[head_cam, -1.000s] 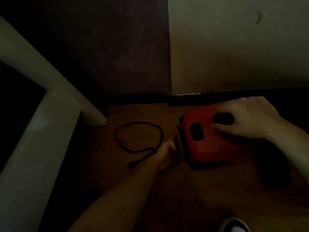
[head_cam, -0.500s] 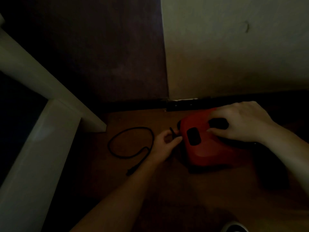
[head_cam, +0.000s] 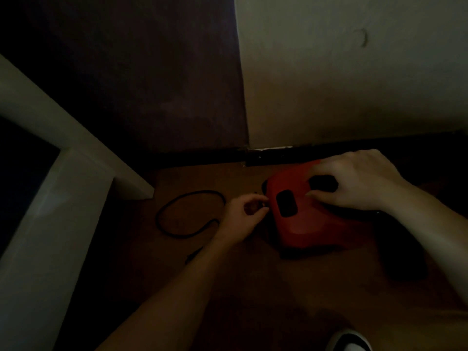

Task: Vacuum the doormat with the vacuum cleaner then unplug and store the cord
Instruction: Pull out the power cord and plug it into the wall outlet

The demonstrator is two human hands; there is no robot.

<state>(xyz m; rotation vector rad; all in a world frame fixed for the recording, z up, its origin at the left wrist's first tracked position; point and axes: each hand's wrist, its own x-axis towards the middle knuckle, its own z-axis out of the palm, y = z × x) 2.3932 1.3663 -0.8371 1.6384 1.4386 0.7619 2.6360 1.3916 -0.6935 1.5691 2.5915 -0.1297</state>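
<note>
I had the red vacuum cleaner point(head_cam: 311, 224) sitting on the floor point(head_cam: 253, 287) close to the baseboard point(head_cam: 266, 155), its long axis running left to right in front of me. My right hand point(head_cam: 354, 181) lay on top of it, curled around the dark handle opening and pinning the body down. My left hand point(head_cam: 243, 216) was against the vacuum's left end, its fingers point(head_cam: 255, 198) pinched together on what I judged, in the poor light, to be the cord point(head_cam: 177, 206) where it enters the housing. From there the cord swung away to the left in a loose loop on the floor. Its plug point(head_cam: 190, 257) lay free near my left forearm, so the slack to gather sat left of the fingers, on the left hand's side.
</note>
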